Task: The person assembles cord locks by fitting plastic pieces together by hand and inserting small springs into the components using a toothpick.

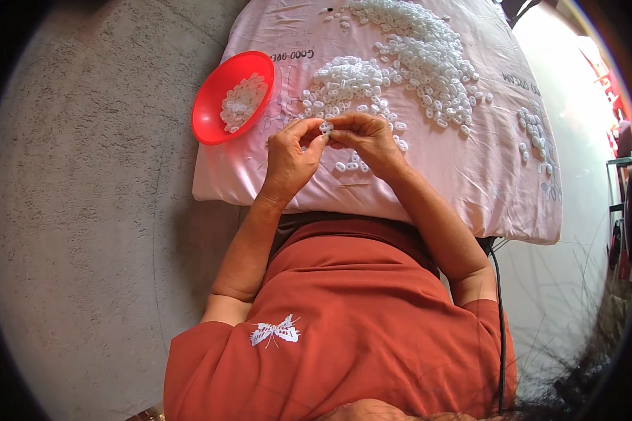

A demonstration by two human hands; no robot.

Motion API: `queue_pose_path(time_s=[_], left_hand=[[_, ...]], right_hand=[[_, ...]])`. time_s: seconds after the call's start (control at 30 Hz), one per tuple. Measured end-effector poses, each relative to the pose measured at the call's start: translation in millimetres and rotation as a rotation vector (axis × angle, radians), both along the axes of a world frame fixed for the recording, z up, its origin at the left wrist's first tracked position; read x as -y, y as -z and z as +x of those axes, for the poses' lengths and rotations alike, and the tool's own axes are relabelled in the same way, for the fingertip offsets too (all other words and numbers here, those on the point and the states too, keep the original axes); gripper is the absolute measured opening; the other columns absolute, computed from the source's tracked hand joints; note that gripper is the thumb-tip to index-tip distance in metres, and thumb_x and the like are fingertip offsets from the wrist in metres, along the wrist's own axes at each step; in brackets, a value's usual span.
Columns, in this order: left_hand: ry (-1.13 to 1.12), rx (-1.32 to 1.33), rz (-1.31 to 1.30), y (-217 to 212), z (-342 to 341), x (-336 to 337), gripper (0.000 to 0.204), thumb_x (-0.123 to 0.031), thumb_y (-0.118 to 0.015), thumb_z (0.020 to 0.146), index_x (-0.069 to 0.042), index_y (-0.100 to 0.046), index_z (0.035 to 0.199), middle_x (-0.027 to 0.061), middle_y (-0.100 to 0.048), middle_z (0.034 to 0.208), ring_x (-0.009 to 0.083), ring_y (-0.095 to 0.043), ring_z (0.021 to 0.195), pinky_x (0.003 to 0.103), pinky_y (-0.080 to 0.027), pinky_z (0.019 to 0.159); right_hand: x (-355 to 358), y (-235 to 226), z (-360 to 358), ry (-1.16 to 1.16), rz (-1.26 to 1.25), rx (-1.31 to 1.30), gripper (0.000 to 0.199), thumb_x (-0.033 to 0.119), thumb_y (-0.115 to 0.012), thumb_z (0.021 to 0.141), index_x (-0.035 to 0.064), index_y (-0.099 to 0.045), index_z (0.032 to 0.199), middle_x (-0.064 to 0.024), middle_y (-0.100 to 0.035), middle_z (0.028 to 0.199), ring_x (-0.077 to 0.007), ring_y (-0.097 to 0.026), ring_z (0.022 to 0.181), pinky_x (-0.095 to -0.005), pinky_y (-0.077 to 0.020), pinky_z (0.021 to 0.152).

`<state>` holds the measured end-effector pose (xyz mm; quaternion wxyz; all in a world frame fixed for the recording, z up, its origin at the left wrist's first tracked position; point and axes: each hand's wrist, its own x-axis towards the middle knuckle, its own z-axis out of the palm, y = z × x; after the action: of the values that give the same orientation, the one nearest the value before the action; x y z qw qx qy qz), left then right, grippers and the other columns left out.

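"What lies closest?"

"The red shirt [372, 302], its front close against the near edge of the cloth-covered table [463, 189]. Both forearms cross that edge, and a strip of pink cloth runs between it and the first few loose pieces [352, 165], just below the right hand [370, 140]."

"And the hands?"

"Raised over the near part of the cloth, fingertips meeting. The left hand [295, 154] pinches a small white oval piece [326, 127] between thumb and forefinger; the right hand's thumb and fingers pinch it from the other side. Its two holes show."

"How much room to either side?"

"On the left, a narrow band of cloth, then the red bowl [202, 119], with white pieces inside. Its outer rim reaches past the table's left edge in this view. On the right, a wide stretch of wrinkled cloth runs out to a small scatter of pieces [534, 133] near the right edge."

"Straight ahead?"

"The middle heap [347, 78] begins right behind the fingertips, so that side is tight. Beyond it, the big heap [428, 59] sweeps from the right up toward the far edge, with a thin channel of cloth partly dividing the two."
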<state>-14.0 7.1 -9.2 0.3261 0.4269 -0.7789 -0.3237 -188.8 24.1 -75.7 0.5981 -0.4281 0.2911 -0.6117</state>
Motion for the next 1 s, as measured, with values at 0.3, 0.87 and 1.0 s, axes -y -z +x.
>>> queue_pose_path(time_s=[0.3, 0.87, 1.0], left_hand=[[-0.029, 0.006, -0.028, -0.3, -4.8, -2.4, 0.018, 0.001, -0.065, 0.092, 0.004, -0.070, 0.109, 0.0090, -0.075, 0.092, 0.0125, -0.072, 0.085, 0.026, -0.057, 0.077], [-0.040, -0.150, -0.038, -3.5, -15.8, -6.9, 0.016, 0.003, -0.067, 0.087, 0.004, -0.072, 0.102, 0.0122, -0.075, 0.087, 0.0153, -0.073, 0.077, 0.028, -0.057, 0.069], [-0.055, -0.150, -0.056, 3.1, -14.6, -4.0, 0.015, 0.003, -0.067, 0.087, 0.005, -0.072, 0.101, 0.0129, -0.075, 0.086, 0.0153, -0.073, 0.076, 0.028, -0.057, 0.068]], right_hand=[[-0.9, 1.8, 1.3, 0.021, -0.008, 0.022, 0.019, 0.002, -0.067, 0.096, -0.0030, -0.069, 0.114, -0.0103, -0.073, 0.104, -0.0161, -0.070, 0.093, -0.0295, -0.0601, 0.085], [-3.4, 2.6, 4.6, 0.106, -0.059, 0.005, 0.018, 0.001, -0.066, 0.096, -0.0032, -0.070, 0.113, -0.0097, -0.073, 0.105, -0.0148, -0.070, 0.093, -0.0281, -0.0596, 0.083], [-3.1, 2.3, 4.7, 0.134, -0.047, -0.035, 0.017, 0.001, -0.066, 0.096, -0.0038, -0.070, 0.111, -0.0098, -0.073, 0.102, -0.0149, -0.071, 0.090, -0.0284, -0.0602, 0.082]])
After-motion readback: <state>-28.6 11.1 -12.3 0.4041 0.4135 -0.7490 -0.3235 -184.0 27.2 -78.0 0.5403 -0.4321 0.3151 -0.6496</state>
